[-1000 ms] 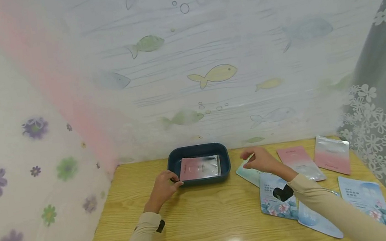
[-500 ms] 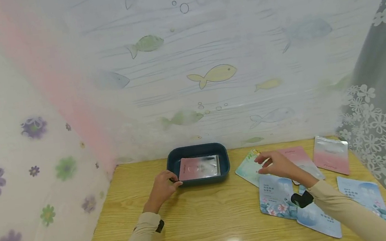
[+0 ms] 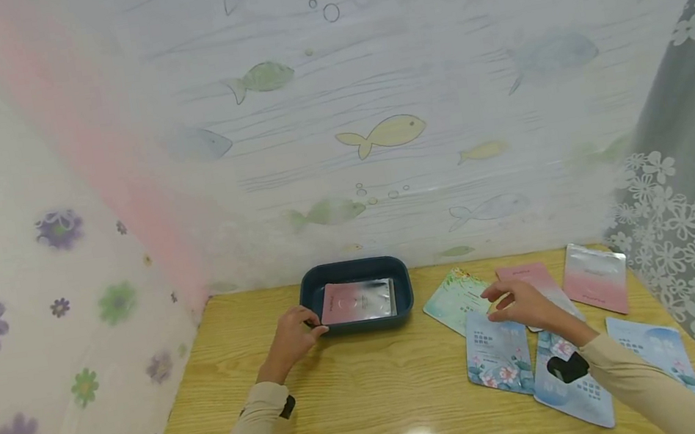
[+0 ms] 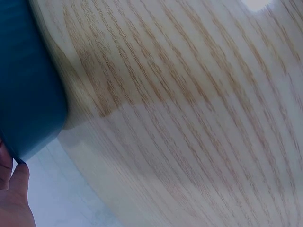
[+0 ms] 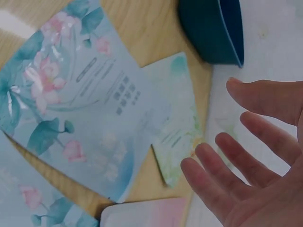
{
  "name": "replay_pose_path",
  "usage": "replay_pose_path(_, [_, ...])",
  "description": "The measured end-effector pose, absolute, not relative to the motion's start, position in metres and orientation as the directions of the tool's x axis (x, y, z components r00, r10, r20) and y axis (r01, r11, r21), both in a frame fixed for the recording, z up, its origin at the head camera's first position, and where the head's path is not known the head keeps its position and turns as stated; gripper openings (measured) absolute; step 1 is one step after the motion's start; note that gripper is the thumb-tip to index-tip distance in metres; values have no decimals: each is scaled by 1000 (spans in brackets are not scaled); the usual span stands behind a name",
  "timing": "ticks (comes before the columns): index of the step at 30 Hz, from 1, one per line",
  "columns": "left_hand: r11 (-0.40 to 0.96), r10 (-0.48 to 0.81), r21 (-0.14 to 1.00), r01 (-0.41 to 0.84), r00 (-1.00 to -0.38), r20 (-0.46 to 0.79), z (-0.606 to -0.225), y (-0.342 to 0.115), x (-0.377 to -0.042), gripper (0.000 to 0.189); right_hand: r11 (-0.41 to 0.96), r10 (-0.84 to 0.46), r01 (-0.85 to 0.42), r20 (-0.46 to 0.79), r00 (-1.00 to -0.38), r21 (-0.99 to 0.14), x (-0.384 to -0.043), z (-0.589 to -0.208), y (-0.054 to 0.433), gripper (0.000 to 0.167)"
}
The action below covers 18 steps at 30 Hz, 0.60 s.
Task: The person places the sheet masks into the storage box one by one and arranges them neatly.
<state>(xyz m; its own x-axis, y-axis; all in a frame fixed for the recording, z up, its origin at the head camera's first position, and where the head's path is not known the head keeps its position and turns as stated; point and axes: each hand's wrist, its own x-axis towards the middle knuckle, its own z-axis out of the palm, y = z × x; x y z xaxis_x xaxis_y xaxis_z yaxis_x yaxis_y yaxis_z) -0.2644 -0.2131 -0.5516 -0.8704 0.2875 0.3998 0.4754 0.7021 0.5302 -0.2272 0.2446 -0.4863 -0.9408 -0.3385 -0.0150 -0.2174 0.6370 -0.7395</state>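
A dark blue plastic tub point(image 3: 363, 326) stands at the back of the table with a pink and silver sachet point(image 3: 356, 300) lying in it. My left hand point(image 3: 291, 340) pinches the tub's near left corner, thumb and fingers at the rim; the left wrist view shows the thumb point(image 4: 19, 179) against that rim. My right hand point(image 3: 523, 305) hovers over the sachets on the right, holding nothing, its fingers point(image 5: 213, 179) spread apart. Nearest beneath it are a pale green sachet point(image 3: 456, 302), a blue floral sachet point(image 3: 497, 355) and a pink sachet point(image 3: 525, 273).
Another blue sachet point(image 3: 573, 400) lies under the right forearm, and one more blue sachet point(image 3: 652, 345) is farther right. A silver and pink sachet point(image 3: 595, 278) rests at the back right. Printed curtains point(image 3: 384, 189) hang right behind the wooden table point(image 3: 373, 399).
My right hand has moved to the right, away from the tub and over the sachets, uncovering more of the green one. The left hand keeps its place at the tub's corner.
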Motion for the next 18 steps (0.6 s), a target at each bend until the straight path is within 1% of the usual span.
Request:
replay_pose_path(4, [703,280,533,470,-873,400,-551,-213,-264,17,648,-322,-202,-24,-946,-734,-227,-494,253,41])
replay_pose_path(10, [707,278,534,464,-876,393,-551,-214,-264,18,646,-273,-122,-79,-959,-754,-226,-505,262,43])
replay_pose_path(18, [714,289,514,476,-869,403,-556,-215,-267,17,648,-252,-85,-108,-962,-757,-224,-517,272,44])
